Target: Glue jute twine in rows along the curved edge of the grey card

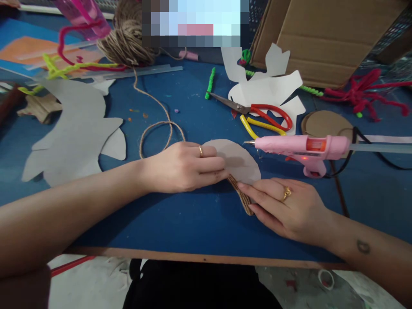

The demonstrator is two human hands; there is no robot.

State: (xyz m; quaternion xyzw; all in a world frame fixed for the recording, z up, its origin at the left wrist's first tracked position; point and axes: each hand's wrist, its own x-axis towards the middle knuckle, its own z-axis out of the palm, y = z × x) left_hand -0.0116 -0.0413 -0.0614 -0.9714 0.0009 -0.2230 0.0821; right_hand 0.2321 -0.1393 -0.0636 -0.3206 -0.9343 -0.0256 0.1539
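A pale rounded card piece (241,161) lies in front of me, with several rows of brown twine (240,195) along its near edge. My left hand (189,167) is closed, its fingers pinching the twine at the card's left side; the fingertips are partly hidden. From the right, my right hand (286,206) grips the card's edge, fingers against the twine rows. A loose strand of twine (154,124) loops behind my left hand and leads back to a twine ball (125,40). Just beyond my right hand lies a pink glue gun (302,148), its nozzle pointing left.
Scissors (254,111) with red and yellow handles lie behind the glue gun. Grey paper cutouts (77,124) are at left, white cutouts (264,86) at the back. A cardboard box (322,38), round cardboard (328,122) and red pipe cleaners (363,92) stand or lie at right.
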